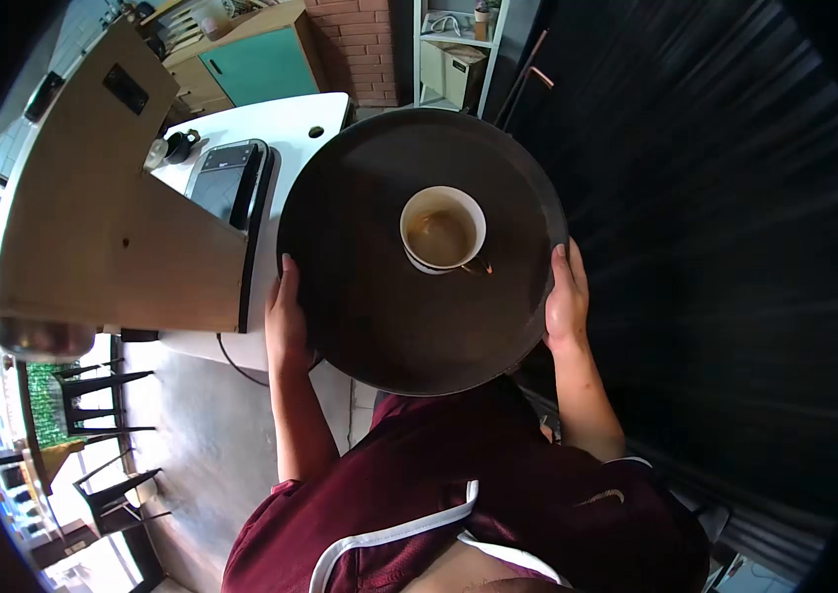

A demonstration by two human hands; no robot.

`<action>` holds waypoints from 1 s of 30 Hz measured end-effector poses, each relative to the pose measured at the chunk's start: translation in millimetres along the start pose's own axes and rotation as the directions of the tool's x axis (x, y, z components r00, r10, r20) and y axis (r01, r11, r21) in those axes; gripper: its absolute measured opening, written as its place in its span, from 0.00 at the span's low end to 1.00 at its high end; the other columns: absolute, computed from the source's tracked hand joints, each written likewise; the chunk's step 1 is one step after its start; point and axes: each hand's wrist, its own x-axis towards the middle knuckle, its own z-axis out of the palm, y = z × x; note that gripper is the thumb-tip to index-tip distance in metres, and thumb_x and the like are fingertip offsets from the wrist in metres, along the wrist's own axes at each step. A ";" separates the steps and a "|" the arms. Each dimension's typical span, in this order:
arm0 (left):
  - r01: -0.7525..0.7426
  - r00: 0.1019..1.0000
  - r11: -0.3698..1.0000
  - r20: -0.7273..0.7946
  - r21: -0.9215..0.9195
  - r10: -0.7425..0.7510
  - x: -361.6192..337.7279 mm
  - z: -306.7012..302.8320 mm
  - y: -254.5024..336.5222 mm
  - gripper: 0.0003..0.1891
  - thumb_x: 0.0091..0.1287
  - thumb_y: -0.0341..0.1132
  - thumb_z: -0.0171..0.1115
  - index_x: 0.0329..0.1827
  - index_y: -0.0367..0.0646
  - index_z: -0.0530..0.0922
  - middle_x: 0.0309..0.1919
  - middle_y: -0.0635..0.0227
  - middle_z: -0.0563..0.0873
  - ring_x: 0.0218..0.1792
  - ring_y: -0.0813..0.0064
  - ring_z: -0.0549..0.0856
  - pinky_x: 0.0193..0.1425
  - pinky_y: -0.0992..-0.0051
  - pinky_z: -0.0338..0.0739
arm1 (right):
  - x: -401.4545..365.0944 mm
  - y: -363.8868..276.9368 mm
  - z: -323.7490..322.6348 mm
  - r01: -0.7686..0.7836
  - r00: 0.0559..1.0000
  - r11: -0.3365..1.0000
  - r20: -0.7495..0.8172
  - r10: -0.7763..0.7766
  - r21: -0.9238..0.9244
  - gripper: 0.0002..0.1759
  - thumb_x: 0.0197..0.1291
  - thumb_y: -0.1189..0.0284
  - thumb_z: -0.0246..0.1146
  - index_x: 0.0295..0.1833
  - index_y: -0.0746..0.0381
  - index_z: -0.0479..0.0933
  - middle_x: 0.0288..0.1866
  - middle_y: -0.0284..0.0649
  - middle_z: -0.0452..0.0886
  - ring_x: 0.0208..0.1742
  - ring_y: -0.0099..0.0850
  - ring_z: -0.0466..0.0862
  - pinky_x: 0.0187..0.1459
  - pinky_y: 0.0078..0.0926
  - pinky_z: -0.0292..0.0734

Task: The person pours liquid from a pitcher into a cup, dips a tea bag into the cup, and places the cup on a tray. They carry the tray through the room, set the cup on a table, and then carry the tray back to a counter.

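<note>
Both of my hands carry a round dark brown tray (379, 326) in front of my body. My left hand (287, 321) grips its left edge, thumb on the rim and the other fingers hidden underneath. At the right edge, my right hand (565, 301) holds the tray the same way. A white cup (417, 259) stands upright on the tray, a little above its middle. Brown liquid, with the look of coffee, partly fills it. The cup's handle, which looks coppery, points to the lower right.
On my left is a white counter (310, 114) with a dark-topped appliance (231, 178) and a large beige panel (93, 227). A black ribbed wall (715, 277) runs along my right. Further back are a green-doored cabinet (259, 67) and a white shelf (454, 40). Black chairs (108, 400) stand at lower left.
</note>
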 end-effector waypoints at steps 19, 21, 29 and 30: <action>-0.149 0.970 0.987 -0.203 -0.068 0.132 142.2 136.4 37.7 0.27 0.73 0.49 0.50 0.59 0.31 0.73 0.53 0.61 0.79 0.51 0.72 0.78 0.58 0.73 0.70 | 274.3 -25.0 1.4 0.015 0.984 0.989 0.179 0.011 -0.145 0.21 0.73 0.64 0.46 0.65 0.64 0.67 0.58 0.39 0.73 0.59 0.27 0.70 0.64 0.26 0.59; -0.165 0.969 0.979 -0.202 -0.121 0.139 156.7 148.6 40.9 0.26 0.73 0.48 0.50 0.59 0.30 0.73 0.53 0.60 0.79 0.52 0.73 0.78 0.58 0.75 0.70 | 298.2 -24.3 1.2 0.030 0.981 0.981 0.196 0.008 -0.193 0.20 0.73 0.64 0.47 0.64 0.63 0.67 0.57 0.38 0.73 0.58 0.27 0.69 0.63 0.26 0.59; -0.104 0.973 0.979 -0.223 -0.174 0.064 240.0 185.3 59.9 0.29 0.72 0.51 0.52 0.59 0.31 0.73 0.51 0.59 0.80 0.50 0.71 0.79 0.54 0.73 0.73 | 376.6 -10.1 17.0 0.031 0.965 0.995 0.263 -0.006 -0.093 0.21 0.74 0.64 0.46 0.63 0.67 0.67 0.57 0.39 0.73 0.59 0.27 0.70 0.63 0.25 0.59; -0.104 0.974 0.978 -0.218 -0.179 0.064 256.0 189.5 64.1 0.29 0.72 0.51 0.52 0.59 0.31 0.73 0.51 0.59 0.80 0.50 0.71 0.79 0.54 0.73 0.73 | 390.2 -6.0 21.2 0.032 0.962 0.997 0.271 -0.010 -0.075 0.20 0.74 0.64 0.46 0.63 0.66 0.66 0.58 0.39 0.73 0.59 0.28 0.70 0.64 0.26 0.59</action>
